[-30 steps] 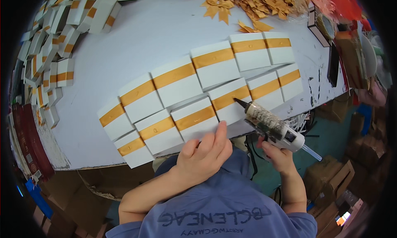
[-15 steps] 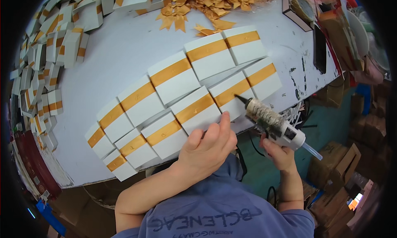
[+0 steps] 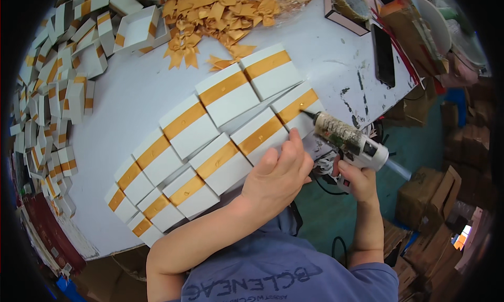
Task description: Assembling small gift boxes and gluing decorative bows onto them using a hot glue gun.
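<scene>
White boxes banded with gold ribbon lie in two slanting rows on the table, small dabs showing on several bands. My right hand grips a glue gun, its body stained and a clear glue stick poking out of the back. The dark nozzle is just over the gold band of the box at the right end of the near row, beside a small shiny dab. My left hand is empty, its index finger stretched to that box's near edge and the other fingers loosely bent; its thumb is mostly hidden.
Gold ribbon bows are heaped at the back. Many banded box parts pile up on the left. A black phone and a box holding a tape roll lie at the far right. Cardboard cartons stand on the floor.
The view has shifted, so the boxes appear further left. The glue gun's nozzle has gone from the second-last box of the near row to its right-end box; my left hand has followed.
</scene>
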Demonstrator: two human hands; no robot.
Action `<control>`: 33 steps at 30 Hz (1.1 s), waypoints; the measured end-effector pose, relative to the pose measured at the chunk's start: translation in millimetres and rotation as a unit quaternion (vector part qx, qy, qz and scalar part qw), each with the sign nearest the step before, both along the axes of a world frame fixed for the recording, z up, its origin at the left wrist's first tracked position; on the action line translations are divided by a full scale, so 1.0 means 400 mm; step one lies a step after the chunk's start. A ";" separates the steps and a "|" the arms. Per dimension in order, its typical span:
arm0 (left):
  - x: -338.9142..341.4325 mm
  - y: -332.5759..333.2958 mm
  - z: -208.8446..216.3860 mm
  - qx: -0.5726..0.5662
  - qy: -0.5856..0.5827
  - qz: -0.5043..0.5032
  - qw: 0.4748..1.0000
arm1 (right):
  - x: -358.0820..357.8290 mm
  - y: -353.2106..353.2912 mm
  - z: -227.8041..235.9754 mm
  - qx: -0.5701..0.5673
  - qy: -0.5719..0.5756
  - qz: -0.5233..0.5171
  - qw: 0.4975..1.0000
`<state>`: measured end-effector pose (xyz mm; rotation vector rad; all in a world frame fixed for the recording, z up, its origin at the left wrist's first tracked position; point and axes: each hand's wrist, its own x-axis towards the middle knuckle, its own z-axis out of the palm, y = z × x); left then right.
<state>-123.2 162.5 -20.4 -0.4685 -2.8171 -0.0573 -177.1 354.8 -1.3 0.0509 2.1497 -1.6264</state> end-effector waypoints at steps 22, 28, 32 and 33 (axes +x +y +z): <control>0.280 -0.370 0.113 0.312 -0.051 0.131 0.940 | -0.320 -0.430 0.054 0.152 0.535 0.291 0.778; 0.252 -0.468 0.116 0.328 0.004 0.155 0.932 | -0.314 -0.711 -0.006 0.329 0.396 0.377 0.770; 0.215 -0.546 0.096 0.464 0.014 0.222 0.857 | -0.216 -0.814 0.007 0.283 0.342 0.462 0.768; 0.205 -0.565 0.088 0.549 0.007 0.252 0.797 | -0.171 -0.829 0.023 0.225 0.353 0.479 0.772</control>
